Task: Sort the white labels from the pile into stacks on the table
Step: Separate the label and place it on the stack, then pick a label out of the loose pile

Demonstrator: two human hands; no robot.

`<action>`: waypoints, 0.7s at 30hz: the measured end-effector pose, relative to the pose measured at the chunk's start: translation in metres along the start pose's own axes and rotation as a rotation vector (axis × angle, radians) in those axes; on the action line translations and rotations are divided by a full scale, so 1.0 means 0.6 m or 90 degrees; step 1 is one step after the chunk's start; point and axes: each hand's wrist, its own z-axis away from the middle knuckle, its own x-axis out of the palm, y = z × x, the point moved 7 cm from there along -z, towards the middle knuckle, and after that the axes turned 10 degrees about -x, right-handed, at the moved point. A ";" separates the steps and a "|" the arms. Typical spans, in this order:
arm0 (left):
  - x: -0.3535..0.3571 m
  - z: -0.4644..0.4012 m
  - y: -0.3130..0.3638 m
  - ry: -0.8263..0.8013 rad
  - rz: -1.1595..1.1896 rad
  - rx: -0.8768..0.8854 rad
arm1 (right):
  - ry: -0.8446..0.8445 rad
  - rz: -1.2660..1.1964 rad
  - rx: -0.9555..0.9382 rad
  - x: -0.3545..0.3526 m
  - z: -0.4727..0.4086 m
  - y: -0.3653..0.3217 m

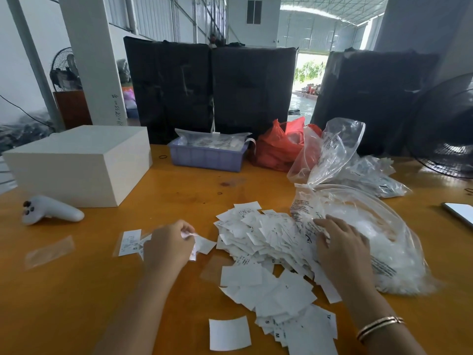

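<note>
A big pile of white labels [266, 242] spreads over the orange table [76, 290], running from the middle toward the near right edge. My left hand [169, 245] hovers left of the pile, its fingers pinched on a few white labels [202, 243]. Further left lies a small stack of labels [130, 242] in a clear sleeve. My right hand [340, 245] rests flat with spread fingers on the pile's right side, next to a clear plastic bag [378, 242] of white material. One single label [229, 333] lies apart near the front edge.
A white box [79, 165] and a white controller [51, 210] sit at the left. A blue tray [207, 156], a red bag [279, 147] and more clear bags [332, 149] stand behind the pile. A fan [450, 134] and a phone [460, 213] are at the right.
</note>
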 end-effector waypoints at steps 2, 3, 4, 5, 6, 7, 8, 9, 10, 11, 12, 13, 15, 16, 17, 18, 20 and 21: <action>0.004 0.003 0.001 0.017 -0.072 -0.001 | -0.034 -0.046 0.014 0.009 0.000 -0.001; 0.005 0.005 0.003 0.029 -0.088 -0.003 | -0.044 -0.080 0.027 0.010 0.000 -0.001; 0.003 0.006 0.006 0.045 -0.088 0.003 | -0.046 -0.110 0.043 0.009 0.000 0.000; -0.001 0.009 0.013 0.066 -0.075 0.023 | -0.040 -0.127 0.058 0.006 0.001 0.002; -0.003 0.013 0.025 0.086 -0.055 0.060 | -0.033 -0.121 0.066 0.004 0.001 0.005; -0.004 0.019 0.039 0.098 -0.034 0.108 | -0.033 -0.087 0.068 0.002 -0.001 0.009; -0.001 0.027 0.055 0.093 -0.019 0.163 | -0.045 -0.036 0.070 0.004 -0.002 0.012; 0.006 0.038 0.072 0.073 -0.011 0.218 | -0.065 0.009 0.077 0.007 -0.002 0.014; 0.016 0.049 0.085 0.045 -0.014 0.266 | -0.088 0.032 0.087 0.012 -0.002 0.017; 0.028 0.058 0.094 0.016 -0.023 0.304 | -0.105 0.034 0.093 0.017 -0.003 0.019; 0.039 0.064 0.099 -0.008 -0.034 0.330 | -0.112 0.027 0.094 0.021 -0.003 0.019; 0.046 0.067 0.100 -0.021 -0.045 0.344 | -0.110 0.018 0.094 0.022 -0.005 0.021; 0.050 0.064 0.096 -0.018 -0.061 0.337 | -0.084 -0.011 0.091 0.019 -0.006 0.022; 0.047 0.061 0.093 -0.007 -0.065 0.326 | -0.064 -0.033 0.092 0.017 -0.007 0.023; 0.044 0.060 0.092 0.006 -0.065 0.315 | -0.042 -0.057 0.095 0.015 -0.007 0.024; 0.040 0.061 0.093 0.020 -0.062 0.307 | -0.021 -0.079 0.099 0.012 -0.008 0.026; 0.034 0.064 0.094 0.044 -0.052 0.297 | 0.018 -0.112 0.101 0.008 -0.009 0.030; 0.031 0.066 0.094 0.053 -0.048 0.293 | 0.038 -0.132 0.101 0.005 -0.009 0.032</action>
